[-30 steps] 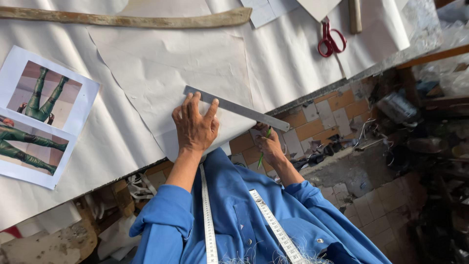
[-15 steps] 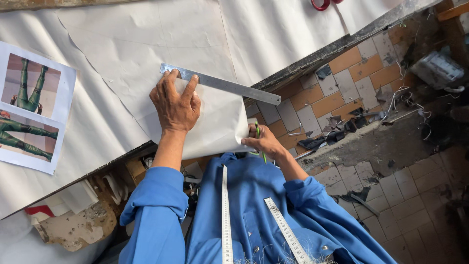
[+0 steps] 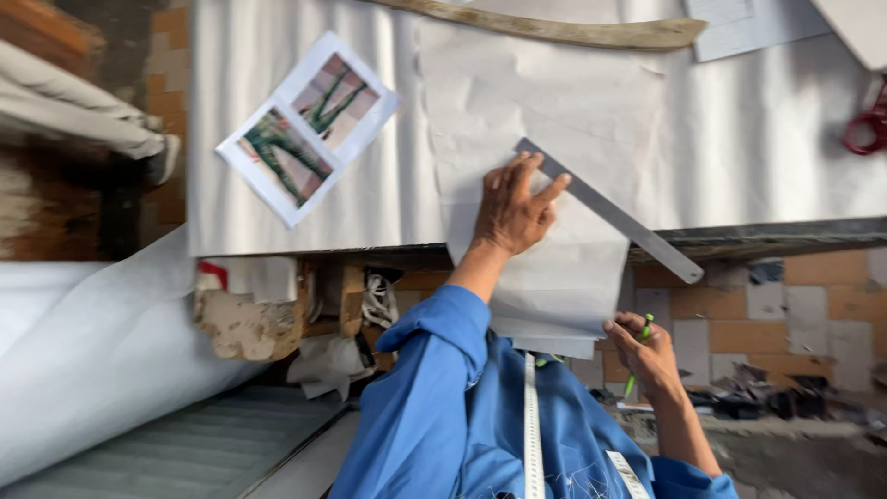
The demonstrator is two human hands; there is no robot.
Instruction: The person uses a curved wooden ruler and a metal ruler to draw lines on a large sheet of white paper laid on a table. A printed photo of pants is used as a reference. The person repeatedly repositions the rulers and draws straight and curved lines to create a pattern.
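The long grey metal ruler (image 3: 610, 211) lay slantwise on a large sheet of pale brown pattern paper (image 3: 545, 120), whose lower end hung over the edge of the white-covered counter (image 3: 758, 157). The left hand (image 3: 514, 211) lay flat and open on the paper, fingers spread, pressing the ruler's upper end. The right hand (image 3: 647, 353) was below the counter edge, just beside the overhanging paper, closed around a green pencil (image 3: 637, 356). A white measuring tape (image 3: 530, 425) hung down the person's blue shirt. Farther left lay a white printed sheet with two green-toned photographs (image 3: 307, 127); red-handled scissors (image 3: 867, 129) lay at the far right.
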